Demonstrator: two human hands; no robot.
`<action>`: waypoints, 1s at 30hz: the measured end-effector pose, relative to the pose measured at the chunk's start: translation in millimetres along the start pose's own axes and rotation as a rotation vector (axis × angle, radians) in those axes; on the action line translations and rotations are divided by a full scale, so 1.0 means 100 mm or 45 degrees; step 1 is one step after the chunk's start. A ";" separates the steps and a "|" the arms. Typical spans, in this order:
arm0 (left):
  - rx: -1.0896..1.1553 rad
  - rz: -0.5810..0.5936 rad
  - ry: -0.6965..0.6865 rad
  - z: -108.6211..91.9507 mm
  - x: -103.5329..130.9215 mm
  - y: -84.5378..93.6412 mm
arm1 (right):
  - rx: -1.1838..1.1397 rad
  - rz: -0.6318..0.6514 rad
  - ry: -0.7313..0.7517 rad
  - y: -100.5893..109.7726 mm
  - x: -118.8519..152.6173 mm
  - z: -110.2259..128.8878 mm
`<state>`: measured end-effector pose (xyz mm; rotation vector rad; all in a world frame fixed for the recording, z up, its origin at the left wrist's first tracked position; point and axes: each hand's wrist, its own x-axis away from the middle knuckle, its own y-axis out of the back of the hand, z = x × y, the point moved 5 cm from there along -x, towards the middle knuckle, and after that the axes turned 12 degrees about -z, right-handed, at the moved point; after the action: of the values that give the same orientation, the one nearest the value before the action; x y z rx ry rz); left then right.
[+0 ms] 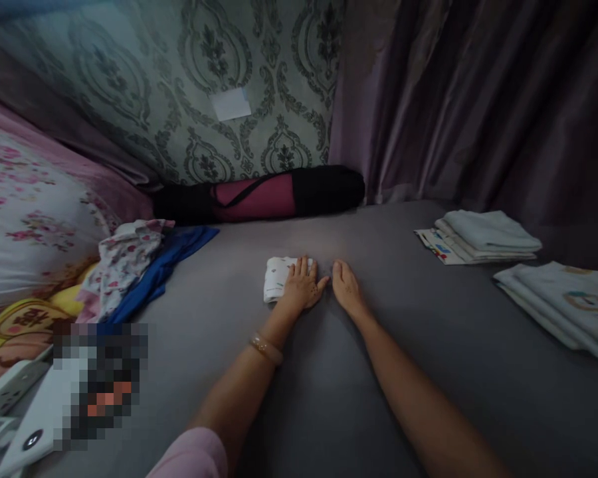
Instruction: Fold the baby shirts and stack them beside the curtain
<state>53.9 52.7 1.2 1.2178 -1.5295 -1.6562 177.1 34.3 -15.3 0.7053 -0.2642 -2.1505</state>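
A small white folded cloth (275, 279) with a sparse print lies on the grey sheet (379, 398) in front of me. My left hand (303, 287) rests flat on its right part, fingers spread and thumb out to the right. Just to the right of that thumb, my right hand (346, 287) stands on its edge on the sheet, fingers stretched out together and nothing in its grasp. It is apart from the cloth. The underside of my left palm is hidden.
Folded cloths (488, 236) are stacked at the right, with more folded cloths (563, 305) nearer me. A long black and maroon bag (259, 197) lies along the patterned wall. Crumpled clothes (129, 259), a floral pillow (24, 206) and a power strip (10, 392) are at the left.
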 end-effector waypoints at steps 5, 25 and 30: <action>0.155 -0.042 -0.090 0.06 0.00 0.09 | -0.030 0.001 0.014 0.01 0.01 0.02; 0.018 -0.084 0.120 0.65 0.18 0.11 | -0.009 0.016 -0.041 0.01 -0.01 0.02; 0.058 -0.081 0.124 0.68 0.17 0.10 | -0.005 0.029 0.001 0.00 0.01 0.01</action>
<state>-15.8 66.9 2.5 1.3642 -1.4904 -1.5850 176.4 33.5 -15.0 0.6981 -0.2663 -2.1288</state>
